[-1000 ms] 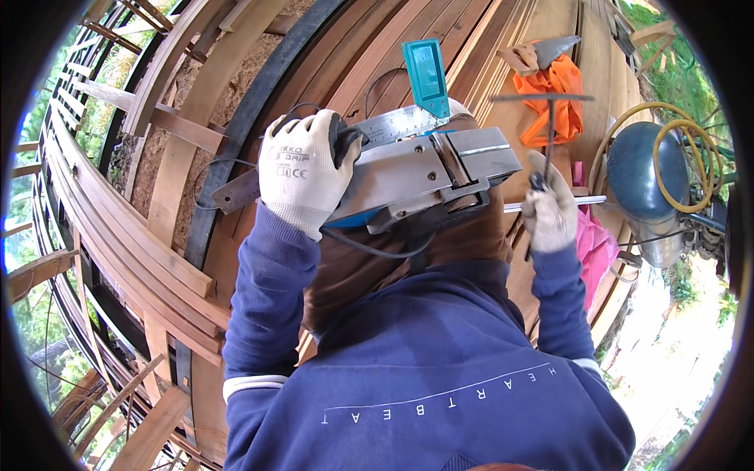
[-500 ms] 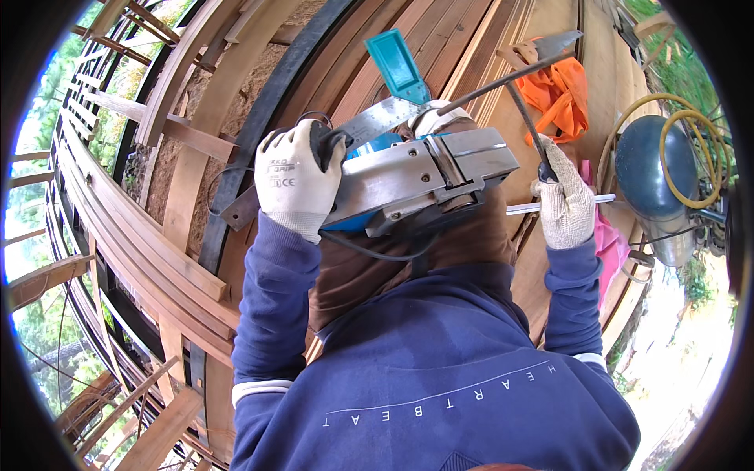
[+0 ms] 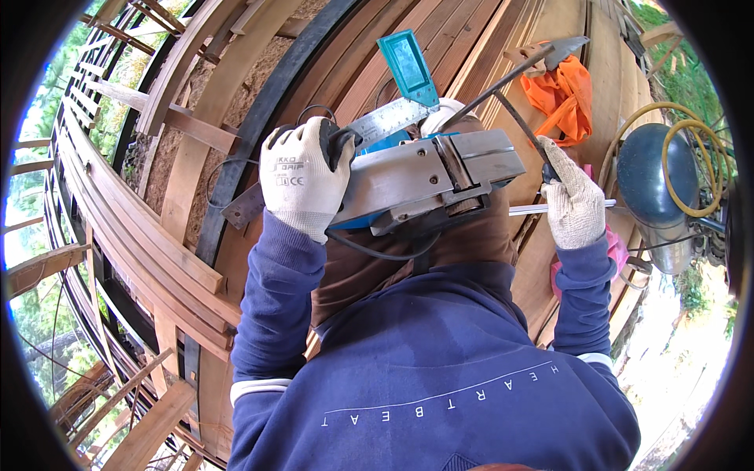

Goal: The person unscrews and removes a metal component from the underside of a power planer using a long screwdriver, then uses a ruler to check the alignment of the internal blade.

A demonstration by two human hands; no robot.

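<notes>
My left hand (image 3: 302, 173), in a white knit glove, is closed around the dark grip of an electric planer (image 3: 404, 177). The planer lies over my lap with its metal sole facing up, and its blue body shows underneath. My right hand (image 3: 573, 200), also gloved, is closed on the dark handle end of a thin T-shaped metal tool (image 3: 518, 114). Its long crossbar slants over the far end of the planer. A square with a teal stock (image 3: 408, 67) and a marked steel blade (image 3: 385, 119) lies just beyond the planer, partly hidden by it.
Long wooden boards (image 3: 377, 59) run beneath me. An orange cloth (image 3: 561, 98) lies at far right beside a pointed metal blade (image 3: 567, 49). A dark rounded tank (image 3: 656, 173) with a yellow hose (image 3: 667, 118) stands right. Stacked timbers (image 3: 141, 235) fill the left.
My right hand has shifted slightly right, and the T-shaped tool's crossbar has tilted more steeply. The left hand keeps hold of the planer, which has barely moved.
</notes>
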